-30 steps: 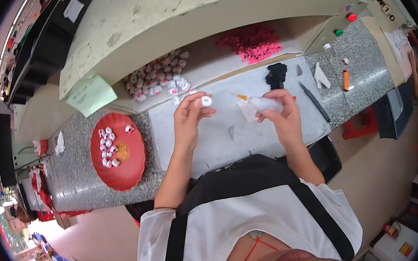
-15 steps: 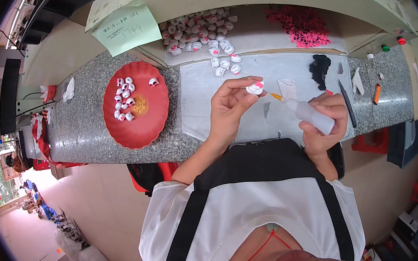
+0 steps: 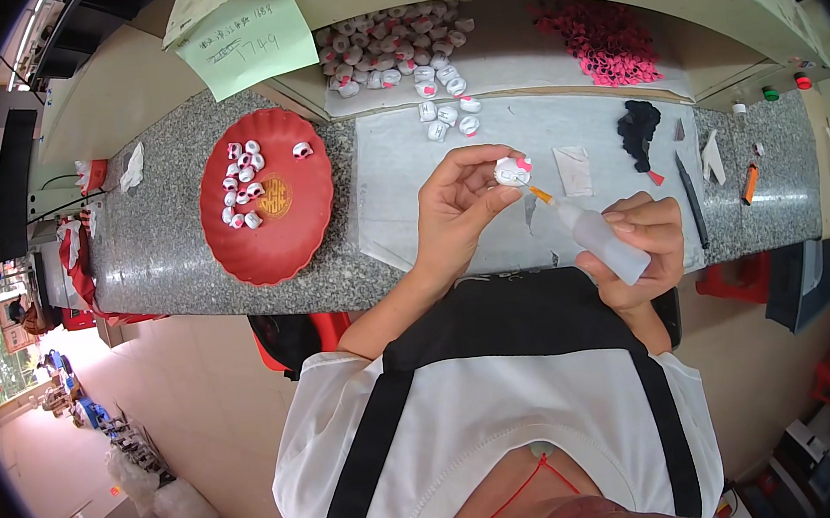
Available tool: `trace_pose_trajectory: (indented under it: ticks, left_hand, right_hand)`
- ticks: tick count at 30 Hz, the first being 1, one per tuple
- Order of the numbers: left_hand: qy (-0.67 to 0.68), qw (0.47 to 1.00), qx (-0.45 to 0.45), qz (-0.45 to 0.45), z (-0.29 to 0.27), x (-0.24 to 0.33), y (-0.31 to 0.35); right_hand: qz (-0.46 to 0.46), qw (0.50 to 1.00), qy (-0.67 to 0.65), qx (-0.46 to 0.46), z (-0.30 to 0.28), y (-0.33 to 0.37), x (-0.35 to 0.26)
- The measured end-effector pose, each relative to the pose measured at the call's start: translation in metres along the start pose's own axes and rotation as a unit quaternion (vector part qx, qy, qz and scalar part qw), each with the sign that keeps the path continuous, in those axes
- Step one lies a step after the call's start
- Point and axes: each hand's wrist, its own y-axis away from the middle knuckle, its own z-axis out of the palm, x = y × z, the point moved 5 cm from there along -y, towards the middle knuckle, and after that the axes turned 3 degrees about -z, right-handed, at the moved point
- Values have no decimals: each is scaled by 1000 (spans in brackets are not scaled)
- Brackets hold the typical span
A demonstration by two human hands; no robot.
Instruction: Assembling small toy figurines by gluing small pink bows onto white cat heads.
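Between the thumb and fingers of my left hand point(image 3: 460, 205) is a small white figurine head point(image 3: 512, 172) with a pink patch on it. My right hand point(image 3: 646, 249) is wrapped round a translucent white squeeze bottle point(image 3: 605, 243), tilted with its orange nozzle point(image 3: 541, 195) toward the head's lower side. The tip is at or very near the head; I cannot tell whether it touches. Below them lies a white sheet point(image 3: 388, 182) on the bench. Several similar white heads point(image 3: 441, 117) sit just beyond my left hand.
A scalloped red plate point(image 3: 295, 256) at left holds several white and dark-pink pieces. Under the shelf lie a heap of white heads point(image 3: 394, 41) and a pile of pink pieces point(image 3: 609, 45). At right are a black cloth point(image 3: 639, 133), a dark pen-like tool point(image 3: 691, 200) and an orange cutter point(image 3: 750, 184).
The bottle has shifted slightly down and left, its nozzle closer to the head. The head is turned a little in my left fingers. The whole view has shifted slightly.
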Motion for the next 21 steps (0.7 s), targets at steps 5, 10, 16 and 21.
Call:
trace_pose_trajectory:
  ticks: [5, 10, 16, 21]
  left_hand:
    - [-1, 1000, 2, -5, 0, -2, 0]
    - [17, 1000, 5, -3, -1, -2, 1]
    - [13, 1000, 1, -16, 2, -2, 1]
    - [7, 1000, 1, -24, 3, -4, 1]
  right_hand:
    - [15, 1000, 14, -15, -1, 1, -1]
    - [-4, 1000, 30, -8, -2, 1, -2]
    - [-16, 1000, 25, -4, -2, 2, -2]
    - [-15, 1000, 22, -12, -1, 2, -2]
